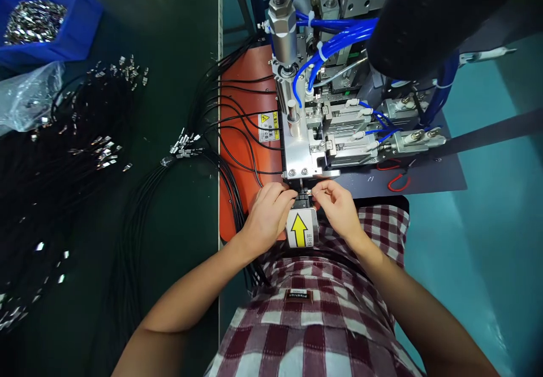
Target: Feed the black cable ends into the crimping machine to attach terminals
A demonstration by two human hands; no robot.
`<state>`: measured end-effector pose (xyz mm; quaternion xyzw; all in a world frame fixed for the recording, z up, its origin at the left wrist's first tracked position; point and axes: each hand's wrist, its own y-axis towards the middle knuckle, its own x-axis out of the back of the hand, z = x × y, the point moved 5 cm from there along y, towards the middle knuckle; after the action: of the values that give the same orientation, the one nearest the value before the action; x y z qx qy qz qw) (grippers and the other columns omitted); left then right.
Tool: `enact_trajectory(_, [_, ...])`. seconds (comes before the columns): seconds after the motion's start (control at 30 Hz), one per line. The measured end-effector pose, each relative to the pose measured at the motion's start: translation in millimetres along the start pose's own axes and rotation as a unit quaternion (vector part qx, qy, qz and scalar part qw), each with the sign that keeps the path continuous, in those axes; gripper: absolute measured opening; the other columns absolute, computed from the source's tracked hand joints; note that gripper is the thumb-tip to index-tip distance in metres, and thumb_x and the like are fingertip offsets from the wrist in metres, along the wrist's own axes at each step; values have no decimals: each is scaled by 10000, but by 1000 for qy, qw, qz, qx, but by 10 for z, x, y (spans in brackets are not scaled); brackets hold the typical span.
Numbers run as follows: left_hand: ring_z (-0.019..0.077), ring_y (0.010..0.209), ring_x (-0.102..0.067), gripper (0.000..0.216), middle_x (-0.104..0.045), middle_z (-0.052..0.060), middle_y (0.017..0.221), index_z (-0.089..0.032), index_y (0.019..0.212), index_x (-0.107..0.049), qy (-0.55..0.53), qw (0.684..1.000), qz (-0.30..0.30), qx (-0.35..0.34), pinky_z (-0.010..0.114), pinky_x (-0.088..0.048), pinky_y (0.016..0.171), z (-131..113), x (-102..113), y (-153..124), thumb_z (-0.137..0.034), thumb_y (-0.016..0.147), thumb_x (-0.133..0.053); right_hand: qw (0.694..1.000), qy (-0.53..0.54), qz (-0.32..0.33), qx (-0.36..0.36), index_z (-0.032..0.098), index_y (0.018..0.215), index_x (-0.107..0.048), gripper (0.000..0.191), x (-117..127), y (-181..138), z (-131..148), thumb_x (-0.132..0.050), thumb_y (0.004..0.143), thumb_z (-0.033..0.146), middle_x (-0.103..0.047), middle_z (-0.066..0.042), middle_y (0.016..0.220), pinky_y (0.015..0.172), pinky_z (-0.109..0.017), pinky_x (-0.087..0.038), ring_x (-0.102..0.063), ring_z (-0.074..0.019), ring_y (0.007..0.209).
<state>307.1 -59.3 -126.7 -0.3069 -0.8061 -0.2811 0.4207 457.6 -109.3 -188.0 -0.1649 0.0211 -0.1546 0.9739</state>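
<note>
At the front of the machine, both hands meet over a small black fixture. My left hand is closed in a pinch at its left side, on a thin black cable that runs in from the left. From the right, my right hand pinches a small shiny metal connector piece at the slot. Fingers partly cover the cable's end and the connector. Just below the fixture is a plate with a yellow arrow.
On the dark table to the left lie a cable bundle with metal ends, more black cables, a plastic bag and a blue bin of metal pieces. Red-handled scissors lie right of the machine. Blue air hoses hang above.
</note>
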Motion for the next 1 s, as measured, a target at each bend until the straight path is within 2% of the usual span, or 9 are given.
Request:
enact_trajectory(0.1, [219, 858, -508, 188, -576, 90, 853, -132, 973, -630, 22, 1000, -11, 9, 353, -465, 753, 46, 27, 23, -159, 938, -447, 1000, -3, 12, -5, 202, 788, -553, 199, 5, 4, 6, -599, 844, 387, -583, 15, 691, 565, -285, -432, -581, -143, 563])
enact_trajectory(0.27, [206, 797, -500, 214, -556, 79, 789, -128, 953, -638, 19, 1000, -6, -24, 330, -467, 702, 70, 15, 45, -114, 931, -426, 998, 29, 59, 2, 209, 778, -515, 212, -40, 19, -5, -544, 879, 393, -550, 32, 621, 580, -284, -412, -543, -142, 567])
enact_trajectory(0.43, [209, 876, -534, 241, -589, 92, 864, -155, 1013, -632, -4, 999, 1, -51, 335, -476, 739, 58, 22, 44, -136, 948, -401, 998, -5, 52, 17, 216, 784, -498, 225, -32, 6, -5, -515, 907, 403, -553, 33, 601, 571, -284, -399, -528, -144, 565])
enact_trajectory(0.57, [198, 855, -516, 278, -581, 98, 877, -158, 1036, -652, 23, 998, 12, -65, 323, -468, 728, 53, 18, 44, -138, 950, -388, 998, -22, 51, 20, 217, 795, -504, 226, -30, -2, 17, -510, 912, 410, -564, 30, 597, 580, -292, -407, -525, -145, 560])
enact_trajectory(0.77, [203, 839, -489, 298, -573, 93, 885, -192, 1074, -669, 100, 992, 33, -67, 325, -420, 714, 16, -9, 36, -144, 942, -406, 997, 28, 59, -29, 210, 747, -521, 274, -34, 35, 26, -578, 847, 458, -574, 19, 573, 574, -298, -426, -545, -153, 557])
enact_trajectory(1.0, [210, 822, -475, 287, -591, 87, 924, -186, 1156, -625, 104, 990, 55, -81, 334, -357, 716, -58, -53, 53, -186, 942, -434, 995, 59, 73, -37, 192, 801, -572, 264, 30, 19, 4, -598, 829, 453, -601, 4, 690, 584, -285, -442, -597, -148, 602])
